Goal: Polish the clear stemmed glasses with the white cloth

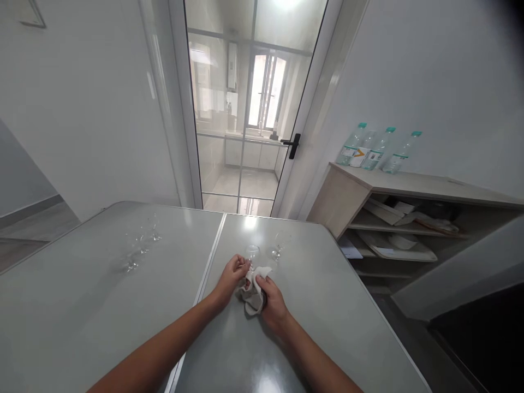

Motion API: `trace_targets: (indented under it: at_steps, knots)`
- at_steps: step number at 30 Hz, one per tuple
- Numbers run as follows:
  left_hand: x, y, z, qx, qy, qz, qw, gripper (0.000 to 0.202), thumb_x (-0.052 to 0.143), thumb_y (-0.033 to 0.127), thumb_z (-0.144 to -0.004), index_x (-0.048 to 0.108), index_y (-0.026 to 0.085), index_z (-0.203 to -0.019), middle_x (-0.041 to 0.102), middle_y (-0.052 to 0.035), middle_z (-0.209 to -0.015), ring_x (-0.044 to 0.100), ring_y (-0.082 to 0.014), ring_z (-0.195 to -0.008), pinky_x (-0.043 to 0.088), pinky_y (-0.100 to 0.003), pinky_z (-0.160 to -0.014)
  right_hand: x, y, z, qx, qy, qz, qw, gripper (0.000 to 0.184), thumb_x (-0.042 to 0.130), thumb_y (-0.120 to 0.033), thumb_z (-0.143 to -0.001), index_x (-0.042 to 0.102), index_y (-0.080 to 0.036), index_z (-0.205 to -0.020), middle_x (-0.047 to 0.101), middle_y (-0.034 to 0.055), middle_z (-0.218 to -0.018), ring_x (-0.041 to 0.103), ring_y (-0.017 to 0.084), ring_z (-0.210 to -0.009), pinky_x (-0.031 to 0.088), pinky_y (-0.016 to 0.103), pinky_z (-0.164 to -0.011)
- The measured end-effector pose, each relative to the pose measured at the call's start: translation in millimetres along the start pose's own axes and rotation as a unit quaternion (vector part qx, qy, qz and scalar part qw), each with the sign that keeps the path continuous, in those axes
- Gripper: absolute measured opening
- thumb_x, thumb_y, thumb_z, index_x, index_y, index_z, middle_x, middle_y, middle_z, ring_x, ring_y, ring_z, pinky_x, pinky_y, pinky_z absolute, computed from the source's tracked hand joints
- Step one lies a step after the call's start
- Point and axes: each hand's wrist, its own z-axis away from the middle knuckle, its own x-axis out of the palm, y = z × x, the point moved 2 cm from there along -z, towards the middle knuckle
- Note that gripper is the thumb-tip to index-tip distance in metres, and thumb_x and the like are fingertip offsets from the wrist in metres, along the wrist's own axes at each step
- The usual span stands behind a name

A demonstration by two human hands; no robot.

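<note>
A small clear stemmed glass [252,251] is held just above the table, its bowl pointing away from me. My left hand [232,279] is closed, with its fingertips at the left side of this glass. A crumpled whitish-grey cloth [252,301] is gripped by my right hand [273,301], thumb on top. The cloth covers the lower part of the glass, so its stem and foot are hidden. Just beyond my right hand stands another clear stemmed glass [280,245] on the table.
Several clear glasses [142,245] stand at the left on the grey-green table [102,322], which has a pale seam [210,256]. Behind it is a glazed door [241,164] with a black handle [292,145]. A wooden shelf unit [352,188] at right bears plastic bottles [376,150].
</note>
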Motion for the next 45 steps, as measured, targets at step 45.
trace_targets:
  at_steps: [45]
  knots:
    - [0.9,19,10,0.107,0.045,-0.133,0.984,0.050,0.083,0.043,-0.077,0.053,0.022,-0.112,0.073,-0.0138,-0.120,0.072,-0.0204,-0.090,0.055,-0.037,-0.090,-6,-14,-1,-0.139,0.019,0.300,0.943,0.021,0.068,-0.040,-0.086,0.060,-0.021,-0.090,0.062,0.0002,-0.069,0.052,0.017,-0.060,0.040,0.029,-0.063]
